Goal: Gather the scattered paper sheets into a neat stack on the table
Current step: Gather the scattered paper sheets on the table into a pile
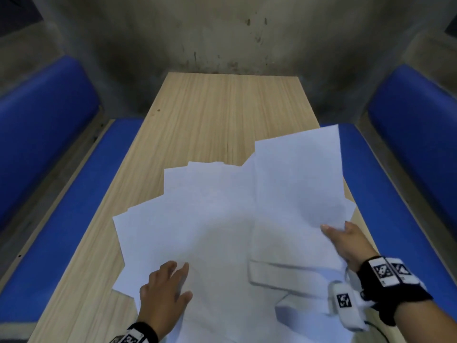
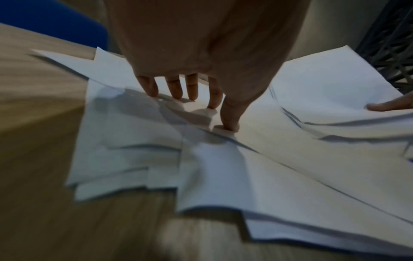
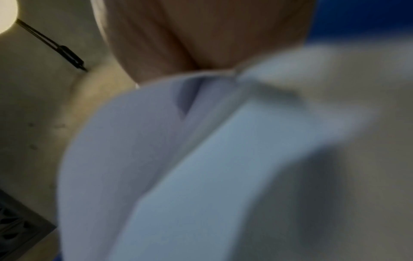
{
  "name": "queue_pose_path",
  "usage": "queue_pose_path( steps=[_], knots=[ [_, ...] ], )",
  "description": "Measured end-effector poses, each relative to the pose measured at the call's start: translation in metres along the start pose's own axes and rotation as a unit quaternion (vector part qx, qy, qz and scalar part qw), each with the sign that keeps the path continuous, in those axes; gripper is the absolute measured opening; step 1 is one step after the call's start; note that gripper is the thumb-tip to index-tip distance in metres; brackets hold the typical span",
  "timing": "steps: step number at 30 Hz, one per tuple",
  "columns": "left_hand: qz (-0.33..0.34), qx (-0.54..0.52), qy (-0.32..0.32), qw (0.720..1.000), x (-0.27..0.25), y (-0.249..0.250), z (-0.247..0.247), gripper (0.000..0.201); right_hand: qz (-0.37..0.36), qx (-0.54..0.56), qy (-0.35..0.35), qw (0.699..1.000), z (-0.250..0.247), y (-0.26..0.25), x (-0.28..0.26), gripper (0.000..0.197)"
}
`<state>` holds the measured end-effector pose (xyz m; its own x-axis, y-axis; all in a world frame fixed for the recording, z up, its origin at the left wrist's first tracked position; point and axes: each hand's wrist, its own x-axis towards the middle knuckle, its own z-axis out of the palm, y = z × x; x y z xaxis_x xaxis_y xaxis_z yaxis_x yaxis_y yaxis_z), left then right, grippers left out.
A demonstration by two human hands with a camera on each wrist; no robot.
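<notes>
Plainly, the paper sheets (image 1: 222,219) are spread in a loose, overlapping fan across the near half of the table (image 1: 210,115), with corners pointing several ways and one sheet projecting past the right table edge over the blue bench seat (image 1: 395,194). The left hand (image 1: 164,290) is laid flat on the near-left part of the fan, fingers (image 2: 192,88) straight and spread, their tips pressed onto the top sheet, nothing being gripped. The right hand (image 1: 348,241) is set at the right margin of the fan, where the thumb is seen on top of the paper and the sheets are lifted and curled near the wrist; the other fingers are hidden beneath, so a pinch is judged likely but cannot be confirmed. Several risks are judged from this. If the right side is drawn inward too fast, the curled sheets could be creased or folded. The overhanging sheet could be knocked off onto the bench. Under flat pressure alone, only the top sheets may be slid, the lower ones being left behind and the stack kept ragged.
</notes>
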<state>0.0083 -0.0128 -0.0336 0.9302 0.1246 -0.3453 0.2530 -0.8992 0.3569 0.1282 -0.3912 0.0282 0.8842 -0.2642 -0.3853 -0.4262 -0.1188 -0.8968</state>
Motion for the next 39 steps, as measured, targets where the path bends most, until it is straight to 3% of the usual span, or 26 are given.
queue_pose_path(
  steps=[4, 6, 11, 12, 13, 14, 15, 16, 17, 18, 19, 22, 24, 27, 29, 30, 32, 34, 35, 38, 39],
  knots=[
    [0.014, 0.010, 0.006, 1.000, -0.004, -0.003, -0.002, 0.062, -0.028, 0.037, 0.059, 0.997, -0.025, -0.035, 0.023, 0.007],
    [0.012, 0.017, 0.005, 1.000, -0.003, -0.004, -0.003, 0.062, -0.027, 0.068, 0.079, 0.994, -0.038, -0.046, 0.033, 0.024],
    [0.004, 0.034, -0.004, 0.999, -0.001, 0.000, -0.004, 0.060, -0.021, 0.166, 0.041, 0.985, -0.032, -0.055, 0.029, 0.033],
    [-0.003, -0.027, -0.003, 1.000, 0.000, 0.004, -0.007, 0.065, -0.016, 0.174, 0.014, 0.985, -0.023, -0.052, 0.023, 0.030],
    [-0.017, -0.151, -0.012, 0.988, 0.002, 0.010, -0.015, 0.076, -0.008, 0.171, -0.014, 0.985, -0.012, -0.045, 0.016, 0.026],
    [-0.038, -0.315, -0.019, 0.948, 0.004, 0.017, -0.024, 0.086, -0.003, 0.167, -0.042, 0.985, -0.001, -0.035, 0.008, 0.028],
    [-0.056, -0.464, -0.045, 0.883, 0.008, 0.024, -0.032, 0.091, 0.001, 0.153, -0.067, 0.986, 0.012, -0.025, -0.002, 0.034],
    [-0.059, -0.576, -0.080, 0.811, 0.011, 0.032, -0.039, 0.090, 0.001, 0.134, -0.089, 0.987, 0.024, -0.015, -0.013, 0.041],
    [-0.057, -0.633, -0.107, 0.765, 0.014, 0.039, -0.047, 0.086, 0.000, 0.115, -0.112, 0.987, 0.034, -0.005, -0.024, 0.050],
    [-0.044, -0.659, -0.120, 0.741, 0.016, 0.047, -0.054, 0.079, 0.001, 0.095, -0.146, 0.985, 0.042, 0.004, -0.035, 0.059],
    [-0.032, -0.664, -0.126, 0.737, 0.019, 0.051, -0.061, 0.071, 0.008, 0.076, -0.190, 0.979, 0.049, 0.009, -0.046, 0.064],
    [0.004, -0.639, -0.135, 0.757, 0.024, 0.061, -0.078, 0.055, 0.042, 0.064, -0.298, 0.952, 0.052, 0.016, -0.062, 0.081],
    [0.029, -0.605, -0.149, 0.782, 0.021, 0.063, -0.080, 0.035, 0.054, 0.088, -0.280, 0.954, 0.052, 0.023, -0.059, 0.086],
    [0.024, -0.563, -0.209, 0.800, 0.018, 0.068, -0.070, 0.049, 0.040, 0.030, -0.241, 0.969, 0.066, 0.027, -0.057, 0.056],
    [0.009, -0.532, -0.189, 0.826, 0.020, 0.065, -0.064, 0.047, 0.038, 0.003, -0.197, 0.980, 0.071, 0.029, -0.053, 0.034],
    [-0.014, -0.515, -0.140, 0.846, 0.019, 0.059, -0.061, 0.049, 0.043, 0.008, -0.165, 0.985, 0.068, 0.033, -0.048, 0.029],
    [-0.127, -0.452, 0.019, 0.883, 0.017, 0.034, -0.057, 0.063, 0.047, 0.025, -0.094, 0.994, 0.060, 0.037, -0.039, 0.028],
    [-0.249, -0.420, 0.134, 0.862, 0.003, 0.001, -0.049, 0.083, 0.074, 0.019, -0.049, 0.996, 0.052, 0.044, -0.036, 0.018],
    [-0.292, -0.395, 0.133, 0.861, -0.003, -0.018, -0.042, 0.084, 0.083, 0.014, -0.047, 0.995, 0.051, 0.044, -0.038, 0.009],
    [-0.333, -0.348, 0.053, 0.875, -0.017, -0.052, -0.014, 0.090, 0.113, -0.001, -0.073, 0.991, 0.058, 0.057, -0.038, 0.019],
    [-0.331, -0.358, 0.075, 0.870, -0.019, -0.052, -0.009, 0.092, 0.118, -0.003, -0.074, 0.990, 0.063, 0.059, -0.039, 0.016]
  ],
)
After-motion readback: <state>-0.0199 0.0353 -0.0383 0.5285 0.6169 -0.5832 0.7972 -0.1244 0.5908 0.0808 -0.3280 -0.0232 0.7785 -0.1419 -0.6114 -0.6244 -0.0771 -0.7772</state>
